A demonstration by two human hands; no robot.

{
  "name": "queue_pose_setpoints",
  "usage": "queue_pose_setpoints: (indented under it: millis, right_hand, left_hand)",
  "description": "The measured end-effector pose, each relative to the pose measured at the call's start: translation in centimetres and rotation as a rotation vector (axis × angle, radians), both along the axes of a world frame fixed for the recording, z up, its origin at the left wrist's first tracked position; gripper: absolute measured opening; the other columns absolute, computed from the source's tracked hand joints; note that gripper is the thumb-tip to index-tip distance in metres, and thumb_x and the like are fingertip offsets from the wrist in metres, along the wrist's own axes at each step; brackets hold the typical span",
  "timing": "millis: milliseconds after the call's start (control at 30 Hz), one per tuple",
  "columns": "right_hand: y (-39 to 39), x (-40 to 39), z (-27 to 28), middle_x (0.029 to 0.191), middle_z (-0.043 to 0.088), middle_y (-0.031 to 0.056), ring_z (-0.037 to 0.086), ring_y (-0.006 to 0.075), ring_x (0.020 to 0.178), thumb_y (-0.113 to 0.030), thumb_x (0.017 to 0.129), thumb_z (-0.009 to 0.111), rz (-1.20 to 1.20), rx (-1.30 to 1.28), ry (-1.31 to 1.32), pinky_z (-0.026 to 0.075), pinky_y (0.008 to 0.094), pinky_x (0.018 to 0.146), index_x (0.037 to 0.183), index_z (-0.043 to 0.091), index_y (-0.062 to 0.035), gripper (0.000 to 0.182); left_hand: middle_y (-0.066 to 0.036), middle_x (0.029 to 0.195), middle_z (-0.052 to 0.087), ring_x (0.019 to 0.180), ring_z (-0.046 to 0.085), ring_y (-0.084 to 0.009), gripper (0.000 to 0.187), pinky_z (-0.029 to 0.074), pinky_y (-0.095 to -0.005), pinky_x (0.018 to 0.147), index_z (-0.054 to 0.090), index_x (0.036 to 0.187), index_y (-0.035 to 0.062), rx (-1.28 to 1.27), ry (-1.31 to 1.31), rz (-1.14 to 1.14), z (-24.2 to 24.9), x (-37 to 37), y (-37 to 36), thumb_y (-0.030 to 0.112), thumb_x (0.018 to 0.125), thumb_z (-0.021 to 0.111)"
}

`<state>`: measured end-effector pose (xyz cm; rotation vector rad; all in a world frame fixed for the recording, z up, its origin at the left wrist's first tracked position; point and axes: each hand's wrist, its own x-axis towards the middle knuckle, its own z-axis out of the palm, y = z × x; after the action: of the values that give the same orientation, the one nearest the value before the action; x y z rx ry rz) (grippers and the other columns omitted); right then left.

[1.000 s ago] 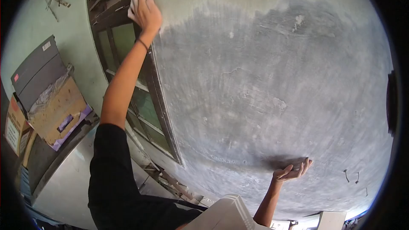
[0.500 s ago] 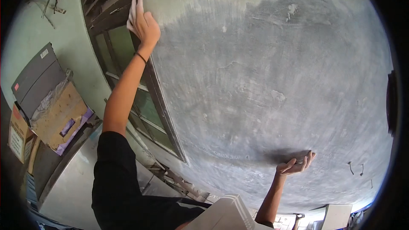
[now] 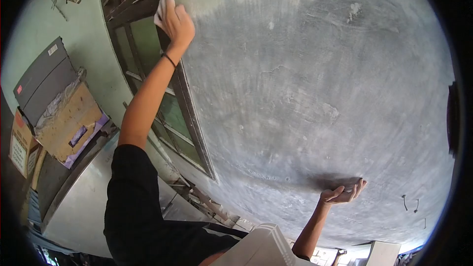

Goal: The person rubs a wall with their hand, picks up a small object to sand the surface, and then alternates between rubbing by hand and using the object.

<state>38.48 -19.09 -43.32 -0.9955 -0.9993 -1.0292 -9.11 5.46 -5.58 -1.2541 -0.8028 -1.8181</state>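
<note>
My left hand (image 3: 176, 20) is raised at the upper left, its fingers stretched out and pale at the tips, against the edge of the dark wooden window frame (image 3: 188, 108). A dark band circles that wrist. Lower right, my right hand (image 3: 343, 193) is at the grey-smeared wall (image 3: 276, 93), with its fingers curled and its thumb toward the palm. Whatever those fingers grip, if anything, is hidden. A dark shadow falls on the wall beside this hand. Grey covers most of the wall, with streaky upper edges below a paler green strip.
Cardboard boxes (image 3: 74, 123) and a dark grey panel (image 3: 42, 81) are stacked at left above a metallic surface (image 3: 88, 199). Small hooks (image 3: 405, 203) stick out of the wall at right. A white cap brim (image 3: 261, 246) covers the bottom middle.
The view has tilted slightly, moving the window and left hand a little right and up in the picture. Both hands keep nearly the same pose and place.
</note>
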Motion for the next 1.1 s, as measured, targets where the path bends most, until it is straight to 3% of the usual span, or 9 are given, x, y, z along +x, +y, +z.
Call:
queue_pose_setpoints:
  millis: [167, 300, 433, 500, 567, 700, 767, 900, 1100]
  right_hand:
    - [-0.3, -0.1, 0.2, 0.147, 0.045, 0.0214, 0.036, 0.0465, 0.143, -0.019, 0.101, 0.042, -0.021, -0.035, -0.012, 0.026, 0.0674, 0.118, 0.144, 0.035, -0.0089, 0.045]
    - [-0.4, -0.1, 0.3, 0.146, 0.045, 0.0212, 0.035, 0.0468, 0.144, -0.019, 0.101, 0.041, -0.01, -0.028, -0.016, 0.026, 0.0678, 0.119, 0.144, 0.035, -0.0091, 0.044]
    - [-0.4, 0.5, -0.3, 0.146, 0.045, 0.0209, 0.034, 0.0468, 0.144, -0.019, 0.101, 0.04, -0.04, -0.061, -0.032, 0.025, 0.0678, 0.119, 0.144, 0.034, -0.0087, 0.044]
    - [0.1, 0.4, -0.2, 0.147, 0.044, 0.0215, 0.034, 0.0469, 0.144, -0.019, 0.101, 0.04, 0.017, 0.002, -0.017, 0.025, 0.0673, 0.119, 0.144, 0.034, -0.0077, 0.044]
    - [0.5, 0.1, 0.0, 0.147, 0.043, 0.0231, 0.034, 0.0471, 0.144, -0.02, 0.102, 0.042, 0.064, 0.031, -0.004, 0.025, 0.0667, 0.119, 0.143, 0.036, -0.0064, 0.043]
    - [0.3, 0.0, 0.5, 0.146, 0.043, 0.0256, 0.036, 0.0468, 0.143, -0.021, 0.103, 0.044, 0.04, 0.002, -0.03, 0.026, 0.0661, 0.118, 0.141, 0.037, -0.0048, 0.042]
    - [0.4, 0.2, 0.4, 0.146, 0.043, 0.0258, 0.037, 0.0468, 0.143, -0.02, 0.103, 0.044, 0.031, 0.037, -0.019, 0.028, 0.0655, 0.117, 0.14, 0.037, -0.0033, 0.042]
    - [0.3, 0.6, 0.1, 0.145, 0.044, 0.026, 0.037, 0.0469, 0.143, -0.021, 0.103, 0.043, -0.004, 0.035, -0.046, 0.03, 0.0651, 0.116, 0.139, 0.038, -0.0017, 0.041]
    - [0.4, 0.5, 0.4, 0.145, 0.043, 0.0246, 0.036, 0.0457, 0.144, -0.023, 0.104, 0.041, -0.037, 0.029, -0.038, 0.03, 0.0644, 0.116, 0.139, 0.039, -0.0016, 0.041]
  left_hand:
    - [-0.009, 0.161, 0.04, 0.146, 0.037, -0.029, 0.058, 0.017, -0.053, 0.116, 0.043, 0.154, 0.0191, -0.028, -0.077, 0.021, 4.6, -0.6, 0.0, 0.017, 0.097, 0.04]
    - [-0.012, 0.16, 0.041, 0.144, 0.039, -0.0314, 0.056, 0.018, -0.0551, 0.115, 0.047, 0.151, 0.0183, -0.101, -0.03, -0.056, -1.2, 0.5, -0.1, 0.017, 0.095, 0.041]
    - [-0.01, 0.158, 0.044, 0.141, 0.041, -0.031, 0.053, 0.022, -0.0543, 0.113, 0.054, 0.145, 0.02, 0.045, -0.061, 0.043, 4.1, -1.1, 0.8, 0.015, 0.094, 0.042]
    - [-0.006, 0.157, 0.046, 0.14, 0.044, -0.0297, 0.052, 0.022, -0.0541, 0.112, 0.055, 0.145, 0.0209, 0.059, -0.133, 0.099, 3.7, -1.0, 0.9, 0.016, 0.095, 0.042]
    - [-0.011, 0.164, 0.033, 0.15, 0.029, -0.0321, 0.06, 0.015, -0.0563, 0.119, 0.039, 0.157, 0.0158, -0.245, -0.173, -0.005, 2.2, -0.2, -0.5, 0.011, 0.097, 0.037]
    - [-0.011, 0.163, 0.035, 0.149, 0.031, -0.0319, 0.057, 0.015, -0.0561, 0.119, 0.041, 0.155, 0.017, -0.162, -0.016, 0.132, 3.2, -0.5, -1.0, 0.011, 0.098, 0.039]
    - [-0.011, 0.163, 0.035, 0.149, 0.031, -0.0315, 0.056, 0.014, -0.0553, 0.119, 0.042, 0.155, 0.0157, -0.191, -0.1, 0.133, 3.3, -0.7, -0.7, 0.013, 0.099, 0.038]
    - [-0.011, 0.164, 0.035, 0.15, 0.031, -0.031, 0.056, 0.014, -0.0547, 0.119, 0.042, 0.155, 0.0148, -0.103, -0.134, -0.096, 0.3, -0.3, -0.7, 0.015, 0.099, 0.036]
    - [-0.011, 0.163, 0.035, 0.15, 0.031, -0.0312, 0.057, 0.013, -0.0554, 0.119, 0.04, 0.156, 0.0148, -0.074, -0.105, 0.001, 4.2, -0.2, -0.9, 0.013, 0.099, 0.037]
